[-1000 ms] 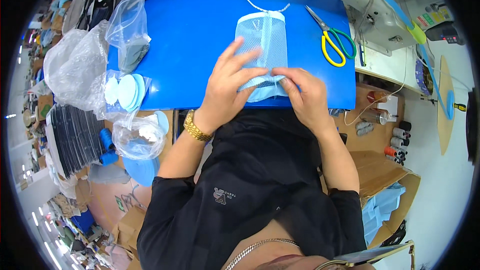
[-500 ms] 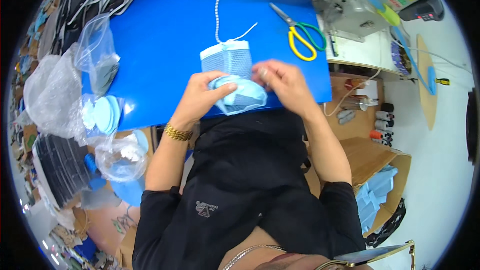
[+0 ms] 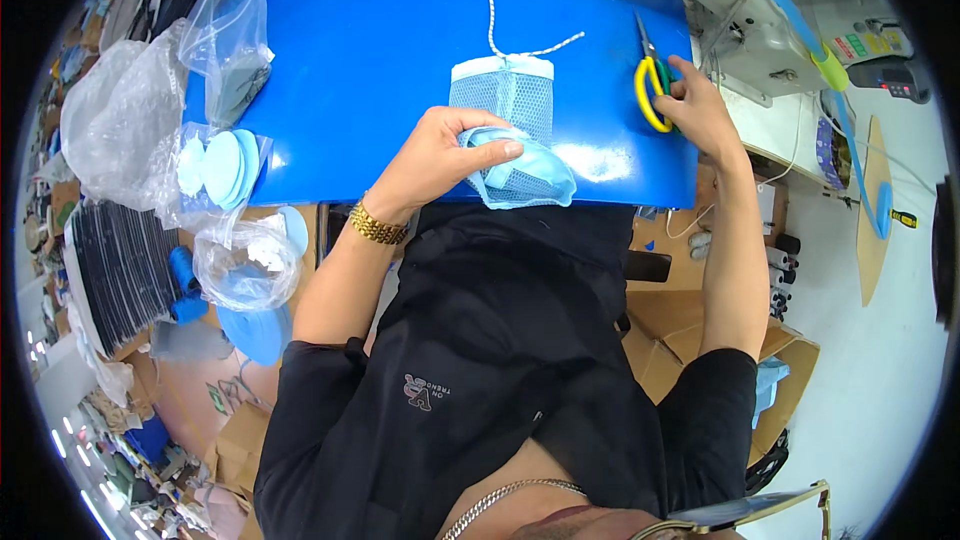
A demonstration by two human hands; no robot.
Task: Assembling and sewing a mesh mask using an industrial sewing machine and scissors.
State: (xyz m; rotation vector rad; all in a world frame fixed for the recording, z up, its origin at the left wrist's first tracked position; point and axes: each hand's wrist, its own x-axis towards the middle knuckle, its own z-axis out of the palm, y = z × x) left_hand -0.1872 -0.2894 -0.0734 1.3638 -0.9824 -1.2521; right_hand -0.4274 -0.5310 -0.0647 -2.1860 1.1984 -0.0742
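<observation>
A light blue mesh drawstring bag [image 3: 500, 98] lies at the near edge of the blue table, its lower end folded up toward me. My left hand [image 3: 455, 150] pinches that folded end between thumb and fingers. From the white-banded top of the bag, a black-and-white cord [image 3: 491, 15] trails away over the table in two ends. To the right, my right hand [image 3: 697, 108] is closed at the handles of a pair of scissors [image 3: 651, 90]. Their blades point away from me; one loop is yellow, and the green one is partly hidden by my fingers.
A sewing machine [image 3: 770, 25] stands at the right of the blue table [image 3: 370, 60]. Clear plastic bags [image 3: 120, 160] and light blue discs [image 3: 228, 168] lie at the left. Below right is a cardboard box [image 3: 675, 325] with light blue material in it.
My right hand has left the bag and moved right to the scissors, which have turned to point more straight away. My left hand still holds the bag. The whole view has shifted.
</observation>
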